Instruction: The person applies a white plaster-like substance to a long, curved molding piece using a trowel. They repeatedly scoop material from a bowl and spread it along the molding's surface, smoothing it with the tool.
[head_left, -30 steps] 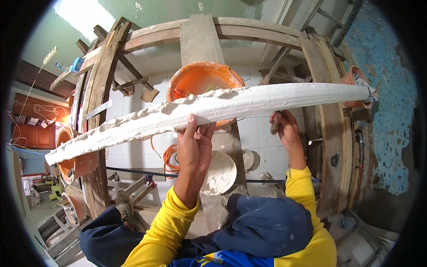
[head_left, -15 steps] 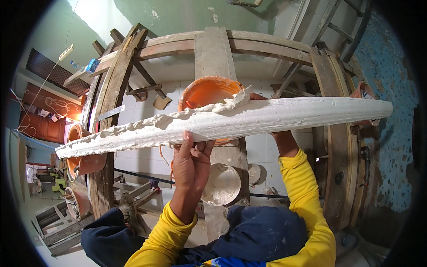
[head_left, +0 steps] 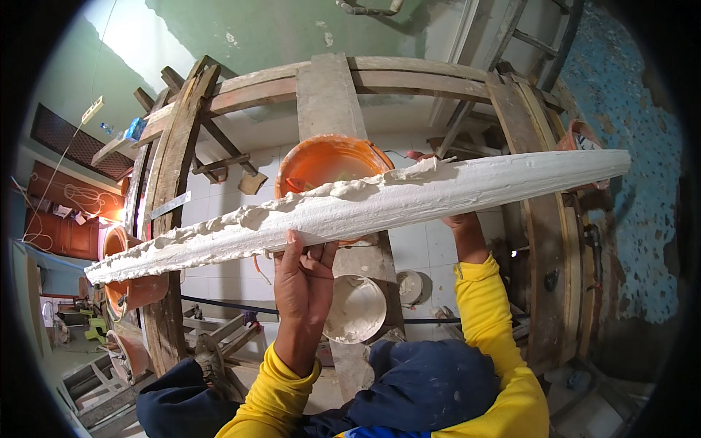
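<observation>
A long white plaster strip [head_left: 482,186] slopes up rightward across the view, with lumpy wet plaster [head_left: 328,193] along its upper edge. My left hand [head_left: 299,288] grips its middle from underneath, thumb on the near face. My right hand [head_left: 462,233] is mostly hidden behind the strip's right half; a fingertip shows above the top edge, and what it holds is hidden. An orange bucket [head_left: 332,146] stands just beyond the strip. Below it, a round white container [head_left: 354,306] with pale paste is beside my left hand.
Wooden scaffold beams [head_left: 511,113] and a plank [head_left: 328,87] frame the workspace. Another orange bucket [head_left: 135,288] is at left, a reddish pail [head_left: 580,135] at right. An aluminium ladder [head_left: 522,40] stands at upper right; cords [head_left: 80,193] hang at left.
My right hand, earlier below the strip with a small grey-brown object, has gone up behind it. Plaster along the strip's upper right part was pushed up, and now lies lower.
</observation>
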A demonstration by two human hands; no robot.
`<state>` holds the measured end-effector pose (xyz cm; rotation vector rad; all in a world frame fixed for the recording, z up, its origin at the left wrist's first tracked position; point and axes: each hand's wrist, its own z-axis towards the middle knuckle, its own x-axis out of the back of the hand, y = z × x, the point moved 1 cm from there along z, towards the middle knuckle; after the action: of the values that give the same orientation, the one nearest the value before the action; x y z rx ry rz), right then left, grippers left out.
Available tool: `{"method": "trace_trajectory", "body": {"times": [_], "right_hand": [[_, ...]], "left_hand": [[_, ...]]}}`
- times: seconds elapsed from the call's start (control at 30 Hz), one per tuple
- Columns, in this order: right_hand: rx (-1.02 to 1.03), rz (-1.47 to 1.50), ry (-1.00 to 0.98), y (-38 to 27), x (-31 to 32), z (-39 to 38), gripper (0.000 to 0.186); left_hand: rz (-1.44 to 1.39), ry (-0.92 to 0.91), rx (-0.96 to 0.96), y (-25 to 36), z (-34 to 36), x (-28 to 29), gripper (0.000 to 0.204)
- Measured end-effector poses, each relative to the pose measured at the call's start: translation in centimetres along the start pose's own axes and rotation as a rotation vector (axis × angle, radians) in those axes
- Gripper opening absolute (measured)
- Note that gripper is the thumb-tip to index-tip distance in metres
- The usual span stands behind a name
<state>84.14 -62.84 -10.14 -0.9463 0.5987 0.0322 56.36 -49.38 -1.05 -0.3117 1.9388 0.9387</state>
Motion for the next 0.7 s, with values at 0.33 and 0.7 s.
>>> {"method": "trace_trajectory", "body": {"times": [0.33,0.7], "right_hand": [[-0.042,0.112,0.288,3.4,4.5,-2.3,0.059],[-0.009,-0.247,0.006,0.5,-2.0,1.6,0.057]], "left_hand": [[-0.045,-0.002,0.021,-0.2,0.2,-0.3,0.034],[0.004,-0.022,-0.051,0.1,0.1,-0.6,0.039]]}}
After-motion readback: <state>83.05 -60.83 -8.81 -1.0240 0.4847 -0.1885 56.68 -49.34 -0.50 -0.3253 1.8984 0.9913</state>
